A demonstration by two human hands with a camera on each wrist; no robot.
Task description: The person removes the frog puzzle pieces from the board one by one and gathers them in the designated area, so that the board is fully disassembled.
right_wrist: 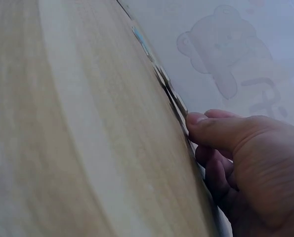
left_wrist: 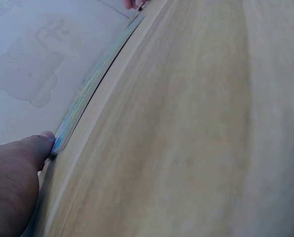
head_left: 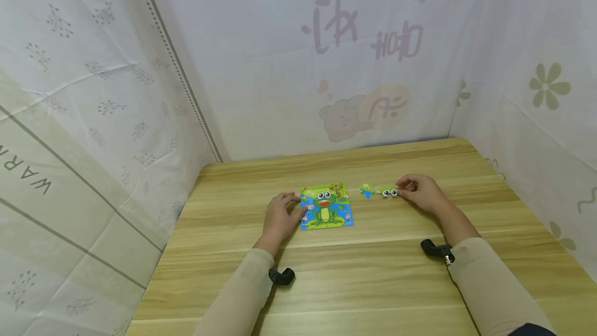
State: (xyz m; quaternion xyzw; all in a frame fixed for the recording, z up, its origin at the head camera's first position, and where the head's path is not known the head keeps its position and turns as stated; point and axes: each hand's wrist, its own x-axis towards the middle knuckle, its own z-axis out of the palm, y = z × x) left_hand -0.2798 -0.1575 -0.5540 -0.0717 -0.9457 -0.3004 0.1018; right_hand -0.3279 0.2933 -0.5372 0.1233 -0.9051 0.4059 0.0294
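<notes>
A square frog puzzle board lies flat on the table, its frog picture on blue and green ground. My left hand rests at its left side, the thumb touching the edge near a corner. To the right of the board, my right hand pinches the right end of a puzzle piece with two frog eyes, between thumb and forefinger. Just left of that lies a smaller blue-and-green puzzle piece. In the right wrist view the pieces show edge-on, low over the wood.
The wooden table has its back edge against a printed curtain, with more curtain at both sides. A black wrist device sits on the left sleeve, another black device on the right sleeve.
</notes>
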